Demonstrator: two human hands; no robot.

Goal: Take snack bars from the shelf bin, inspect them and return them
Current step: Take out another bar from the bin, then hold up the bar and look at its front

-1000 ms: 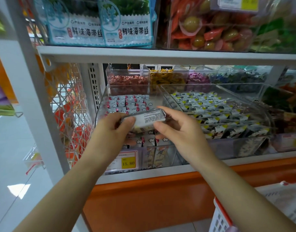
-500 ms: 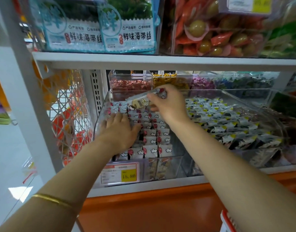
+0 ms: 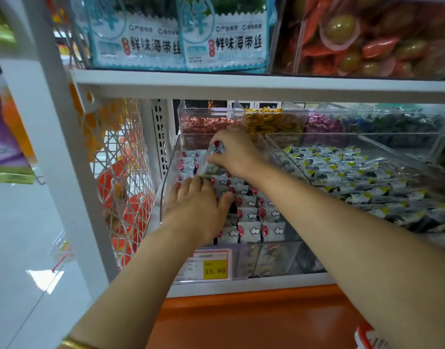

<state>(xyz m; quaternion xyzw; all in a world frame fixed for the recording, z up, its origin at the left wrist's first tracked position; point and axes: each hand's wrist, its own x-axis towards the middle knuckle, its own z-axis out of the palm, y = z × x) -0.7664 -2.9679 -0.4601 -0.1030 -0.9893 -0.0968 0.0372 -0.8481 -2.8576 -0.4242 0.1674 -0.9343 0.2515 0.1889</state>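
Hands: right hand (image 3: 237, 153) pinches one snack bar (image 3: 209, 162), tilted over the back rows of the clear bin (image 3: 164, 197), centre frame | left hand (image 3: 195, 207) lies flat, fingers straight, on the packed bars (image 3: 251, 215) | Risk: bar could wedge crooked or knock neighbours askew

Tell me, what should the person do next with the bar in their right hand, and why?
Probably lower the snack bar the rest of the way into the clear bin and let go. The right hand pinches it tilted, its lower end among the rows of packets, while the left hand lies flat on those packets, seemingly steadying them.
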